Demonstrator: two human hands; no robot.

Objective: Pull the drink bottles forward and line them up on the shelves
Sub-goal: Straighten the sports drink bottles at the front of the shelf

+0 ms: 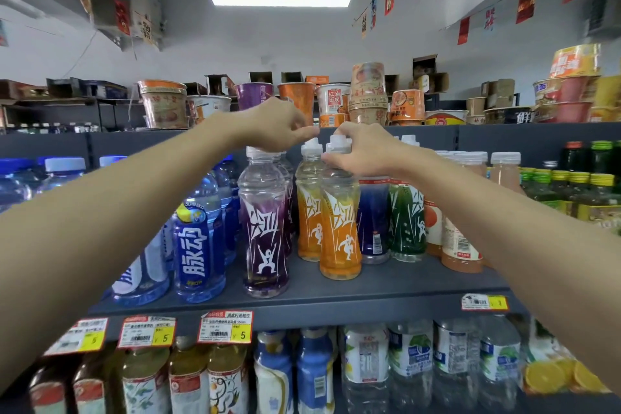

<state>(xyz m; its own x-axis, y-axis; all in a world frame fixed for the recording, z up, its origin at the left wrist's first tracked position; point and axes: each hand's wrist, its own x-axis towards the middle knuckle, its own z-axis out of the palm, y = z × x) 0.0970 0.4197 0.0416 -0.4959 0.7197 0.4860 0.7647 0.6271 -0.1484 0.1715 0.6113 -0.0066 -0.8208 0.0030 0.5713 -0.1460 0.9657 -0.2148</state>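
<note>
On the middle shelf (386,286) stand slim sport-drink bottles with white caps. My right hand (364,153) grips the neck and cap of the front orange bottle (340,232), which stands upright a little behind the shelf's front edge. Just behind it to the left is a second orange bottle (307,212). My left hand (275,126) hovers with curled fingers over the purple bottle (263,232), fingertips just above the second orange bottle's cap, holding nothing that I can see. A dark blue bottle (373,222) and a green bottle (406,218) stand further back on the right.
Blue-labelled bottles (198,252) and water bottles fill the shelf's left side, peach juice bottles (460,245) the right. Noodle cups (336,101) crowd the shelf above. More bottles (366,363) stand on the shelf below, under yellow price tags (225,328).
</note>
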